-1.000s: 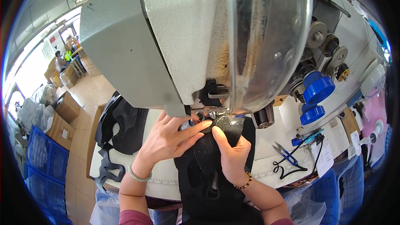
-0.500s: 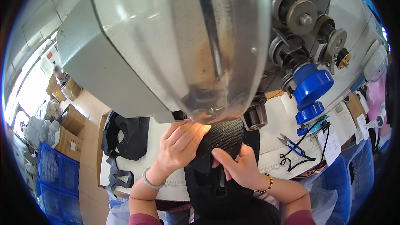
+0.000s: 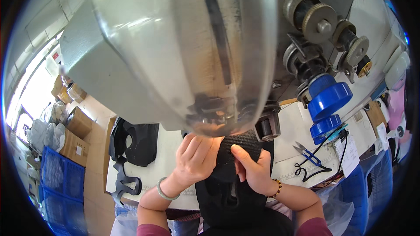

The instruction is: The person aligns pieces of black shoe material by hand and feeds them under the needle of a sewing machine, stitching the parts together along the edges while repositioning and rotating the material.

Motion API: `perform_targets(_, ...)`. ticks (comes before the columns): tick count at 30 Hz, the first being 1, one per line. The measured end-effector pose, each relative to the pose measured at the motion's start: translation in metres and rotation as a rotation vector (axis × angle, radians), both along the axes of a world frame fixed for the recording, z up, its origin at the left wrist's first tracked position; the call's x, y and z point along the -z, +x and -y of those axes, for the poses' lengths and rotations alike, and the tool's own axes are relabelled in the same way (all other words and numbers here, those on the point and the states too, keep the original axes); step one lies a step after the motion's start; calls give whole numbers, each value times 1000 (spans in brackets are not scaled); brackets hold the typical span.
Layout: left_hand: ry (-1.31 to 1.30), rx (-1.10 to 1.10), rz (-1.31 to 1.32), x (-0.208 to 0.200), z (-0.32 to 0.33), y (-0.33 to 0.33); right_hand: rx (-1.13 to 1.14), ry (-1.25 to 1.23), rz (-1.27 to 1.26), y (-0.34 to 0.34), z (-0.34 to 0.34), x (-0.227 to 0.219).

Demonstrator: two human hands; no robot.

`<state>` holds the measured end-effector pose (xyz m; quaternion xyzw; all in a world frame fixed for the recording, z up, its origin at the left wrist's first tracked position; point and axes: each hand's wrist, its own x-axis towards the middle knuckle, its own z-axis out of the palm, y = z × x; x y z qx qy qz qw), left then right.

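A piece of black mesh fabric lies under the head of a sewing machine. My right hand grips its near edge, thumb on top and fingers curled below. My left hand is closed at the fabric's left side, close to the needle area. The tips of its fingers and the needle are hidden behind the machine's clear guard. More black material, with a slot-like opening, hangs from the mesh over the table's near edge.
Black cut pieces lie on the white table to the left. On the right are blue-handled snips and a paper sheet. Blue tension knobs jut from the machine. Blue crates and cardboard boxes stand at left.
My left hand has shifted a little right and nearer to my right hand. The right thumb sits slightly higher on the mesh. The view has tilted slightly, shifting the machine in the picture.
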<state>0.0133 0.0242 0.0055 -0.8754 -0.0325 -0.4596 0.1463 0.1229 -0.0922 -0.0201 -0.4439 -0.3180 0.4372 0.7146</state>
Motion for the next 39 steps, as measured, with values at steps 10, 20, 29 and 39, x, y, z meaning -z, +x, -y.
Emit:
perform_targets(10,98,-102,-82,-10,8,0,149,13,-28,1,-3,-4)
perform_targets(20,-240,45,-40,-4,1,-14,85,12,-119,32,-8,3)
perform_targets(29,-35,131,-32,-3,-15,-17,-274,-193,260,12,14,-12)
perform_targets(39,4,195,-57,-8,-17,-17,-164,121,176,-14,-8,-3)
